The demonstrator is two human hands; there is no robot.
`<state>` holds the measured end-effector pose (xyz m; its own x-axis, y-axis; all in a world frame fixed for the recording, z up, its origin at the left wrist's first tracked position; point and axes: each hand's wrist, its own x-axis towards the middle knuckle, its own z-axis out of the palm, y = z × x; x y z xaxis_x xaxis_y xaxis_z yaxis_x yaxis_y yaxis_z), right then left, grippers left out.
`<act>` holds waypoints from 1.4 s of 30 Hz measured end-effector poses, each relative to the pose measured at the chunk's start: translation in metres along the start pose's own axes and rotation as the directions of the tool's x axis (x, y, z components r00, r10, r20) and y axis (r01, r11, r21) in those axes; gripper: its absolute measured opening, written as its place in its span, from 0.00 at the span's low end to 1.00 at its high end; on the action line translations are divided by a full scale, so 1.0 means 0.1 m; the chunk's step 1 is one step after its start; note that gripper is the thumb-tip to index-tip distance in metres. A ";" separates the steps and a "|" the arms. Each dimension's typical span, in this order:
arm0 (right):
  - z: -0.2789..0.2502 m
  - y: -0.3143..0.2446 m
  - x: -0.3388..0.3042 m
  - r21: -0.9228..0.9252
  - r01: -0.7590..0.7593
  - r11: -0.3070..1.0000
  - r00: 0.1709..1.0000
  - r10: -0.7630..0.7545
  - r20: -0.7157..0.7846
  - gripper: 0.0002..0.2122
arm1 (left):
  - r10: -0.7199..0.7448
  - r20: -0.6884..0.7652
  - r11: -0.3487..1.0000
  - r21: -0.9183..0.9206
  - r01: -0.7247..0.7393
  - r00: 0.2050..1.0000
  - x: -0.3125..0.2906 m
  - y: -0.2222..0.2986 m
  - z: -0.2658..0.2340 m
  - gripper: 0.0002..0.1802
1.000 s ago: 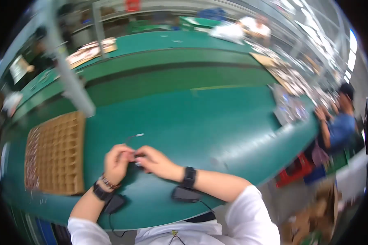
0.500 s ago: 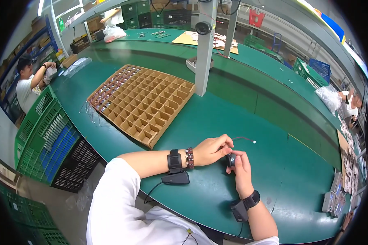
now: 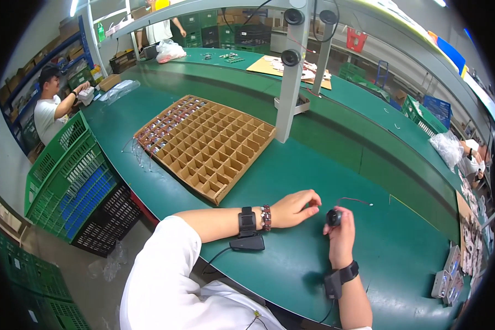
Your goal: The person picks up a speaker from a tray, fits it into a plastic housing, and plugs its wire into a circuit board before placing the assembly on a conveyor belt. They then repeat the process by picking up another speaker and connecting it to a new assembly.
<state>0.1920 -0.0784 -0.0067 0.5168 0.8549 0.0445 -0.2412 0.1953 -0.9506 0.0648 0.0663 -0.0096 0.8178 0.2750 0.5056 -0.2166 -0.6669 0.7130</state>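
My right hand (image 3: pixel 342 231) grips a small round black lens-like part (image 3: pixel 333 217) between thumb and fingers, its dark round face turned up toward me. A thin dark red wire (image 3: pixel 353 199) trails from behind it and ends in a white plug. Just left of it, my left hand (image 3: pixel 295 209) hovers over the green table with thumb and fingers apart and nothing in them. Beyond my left arm lies a cardboard tray (image 3: pixel 221 193) divided into many small cells. Wired parts (image 3: pixel 173 124) fill the cells along its left side, and loose wires hang over that edge.
A grey post (image 3: pixel 287 104) rises from the table behind the tray. Green and black crates (image 3: pixel 71 181) are stacked at the left table edge. Small grey boxes (image 3: pixel 448 278) sit at the right. Co-workers are at the far left (image 3: pixel 52 107), at the back and far right.
My left hand has come away from the black part, which my right hand now holds alone. The part is turned to show its round face. The whole view has shifted slightly.
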 end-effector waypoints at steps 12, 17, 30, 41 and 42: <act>-1.14 -0.06 0.21 0.082 0.290 0.953 0.829 -0.208 -0.519 0.16 | -0.198 0.008 0.978 0.068 0.197 0.980 0.44 0.07 0.06 0.13; -1.31 -0.09 0.25 0.052 0.333 0.942 0.790 -0.248 -0.560 0.16 | 0.042 -0.027 0.787 0.616 -0.017 0.999 1.35 -0.41 0.29 0.16; -1.19 -0.05 0.30 -0.189 0.237 0.953 0.829 -0.300 -0.473 0.12 | -0.188 -0.307 0.156 0.929 0.337 0.933 2.24 -1.98 -0.73 0.31; -1.33 0.04 0.45 -0.146 0.316 0.937 0.871 -0.348 -0.348 0.10 | 0.084 -0.078 0.513 0.858 0.024 0.993 1.77 -0.75 -0.12 0.14; -1.35 0.00 0.42 -0.114 0.319 0.941 0.861 -0.338 -0.381 0.11 | 0.125 -0.035 0.617 0.785 -0.050 0.992 1.62 -0.57 -0.03 0.13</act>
<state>0.3246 -0.1069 -0.0458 0.8393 0.4866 0.2424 0.0316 0.4015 -0.9153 0.2080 0.1510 0.0336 0.7650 0.2137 0.6076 0.2440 -0.9692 0.0337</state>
